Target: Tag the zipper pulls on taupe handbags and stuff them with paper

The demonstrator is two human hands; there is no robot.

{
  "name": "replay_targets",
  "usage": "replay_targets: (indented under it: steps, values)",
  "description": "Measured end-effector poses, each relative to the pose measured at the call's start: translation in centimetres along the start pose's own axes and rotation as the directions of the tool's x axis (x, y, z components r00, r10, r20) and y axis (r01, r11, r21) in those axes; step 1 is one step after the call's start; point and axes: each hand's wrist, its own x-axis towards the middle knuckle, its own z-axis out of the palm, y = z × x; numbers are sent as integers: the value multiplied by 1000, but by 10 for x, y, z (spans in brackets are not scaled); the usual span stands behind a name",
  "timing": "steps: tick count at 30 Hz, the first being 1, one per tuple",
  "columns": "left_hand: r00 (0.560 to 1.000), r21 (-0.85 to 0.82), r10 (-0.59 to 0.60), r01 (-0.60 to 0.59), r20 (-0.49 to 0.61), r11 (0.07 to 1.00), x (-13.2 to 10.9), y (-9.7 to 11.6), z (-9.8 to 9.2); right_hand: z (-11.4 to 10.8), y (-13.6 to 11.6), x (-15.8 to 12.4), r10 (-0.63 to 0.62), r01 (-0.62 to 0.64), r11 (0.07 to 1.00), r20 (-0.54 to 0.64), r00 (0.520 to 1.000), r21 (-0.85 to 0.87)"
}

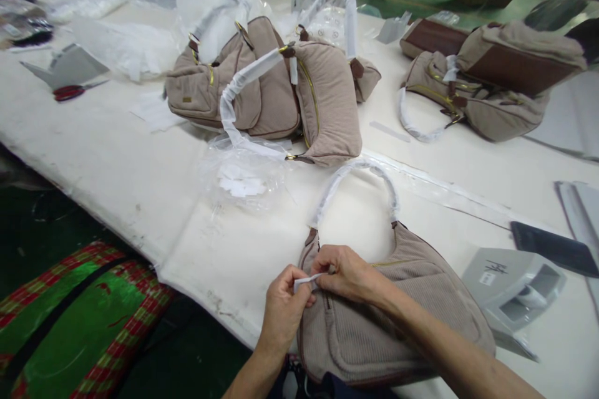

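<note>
A beige corduroy handbag (412,305) lies at the near edge of the table, its handle (358,165) wrapped in white material and arching away from me. Over the bag's left end my two hands come together at a small white slip (305,282). My left hand (285,299) pinches the slip between thumb and fingers. Its other end is in the closed fingers of my right hand (344,271), which rests over the bag near its zipper. What lies under the fingertips is hidden.
Several more beige bags (332,100) stand mid-table, others (505,81) at the far right. A clear plastic bag of white slips (241,181) lies left of the handle. Red-handled scissors (70,93), a grey dispenser (512,287) and a dark flat object (555,248) also lie there.
</note>
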Motion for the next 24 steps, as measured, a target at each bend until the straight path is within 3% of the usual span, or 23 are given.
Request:
replay_targets:
  steps: [4,9,12,17,24]
  values:
    - [996,-112,-81,76,-47,991,-1,-2,4,-2,-3,-5,-274,251,901,-17,961,-355]
    - [981,-283,-195,194,23,939,-3,0,4,-1,12,-17,-552,472,681,30,833,-560]
    - [981,-283,-179,195,79,939,-2,4,-1,1,17,-18,-597,488,638,17,802,-596]
    - [967,-260,-187,228,175,938,0,7,-9,7,22,-16,-626,488,642,-37,779,-591]
    - [987,-294,-146,158,62,943,-4,-1,-2,8,25,-20,-604,460,666,-63,794,-587]
